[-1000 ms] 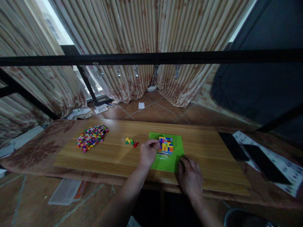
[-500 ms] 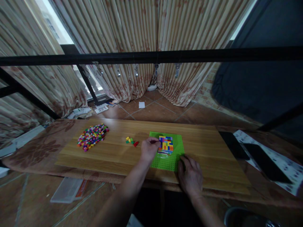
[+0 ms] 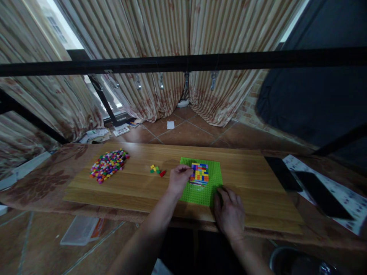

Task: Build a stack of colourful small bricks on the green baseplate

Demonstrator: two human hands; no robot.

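Note:
A green studded baseplate (image 3: 214,194) lies on the wooden board, bearing a layered block of multicoloured toy bricks (image 3: 200,173). My left hand (image 3: 179,177) is at the block's left side, its thumb and forefinger pinched together against that edge. Whatever may be between these fingertips is too small to make out. At the baseplate's near right corner, my right hand (image 3: 230,210) has its fingers curled on the edge, holding the plate. A few loose yellow and green bricks (image 3: 155,169) and a red brick (image 3: 162,173) lie to the left of my left hand.
A heap of small colourful bricks (image 3: 110,164) sits on the left of the wooden board (image 3: 258,183). Dark flat devices (image 3: 322,194) and a patterned white sheet (image 3: 354,223) lie at the right. A black rail (image 3: 160,64) crosses beyond the board, before striped curtains (image 3: 160,30).
The view has shifted slightly, moving the whole scene a little left. Both hands stay in nearly the same places, the left still pinching at the block's left edge.

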